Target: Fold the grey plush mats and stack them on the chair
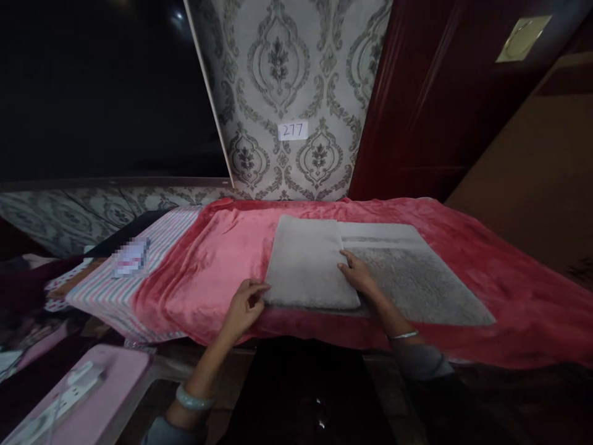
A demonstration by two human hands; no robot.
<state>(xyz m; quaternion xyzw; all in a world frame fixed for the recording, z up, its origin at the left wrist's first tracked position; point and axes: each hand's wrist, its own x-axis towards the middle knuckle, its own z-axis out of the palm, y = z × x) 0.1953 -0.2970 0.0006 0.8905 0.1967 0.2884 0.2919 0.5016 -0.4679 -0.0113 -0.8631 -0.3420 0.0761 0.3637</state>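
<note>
A grey towel point(412, 278) with a plush face and a pale striped band lies on the pink-red blanket point(222, 241). Its left part is folded over, so a smooth, lighter flap point(308, 262) covers the middle. My left hand point(243, 309) is at the lower left edge of the fold, fingers curled, with thumb and index finger closed at the edge. At the flap's free right edge, my right hand point(356, 272) pinches the fabric between thumb and fingers. The underside of the fold is hidden.
A striped cloth point(173, 232) with a blurred packet point(132, 258) on it lies left of the blanket. At lower left, a power strip point(69, 398) rests on a pink stool point(120, 371). Behind stand a large dark screen point(106, 93), patterned wall and dark red door panel point(426, 93).
</note>
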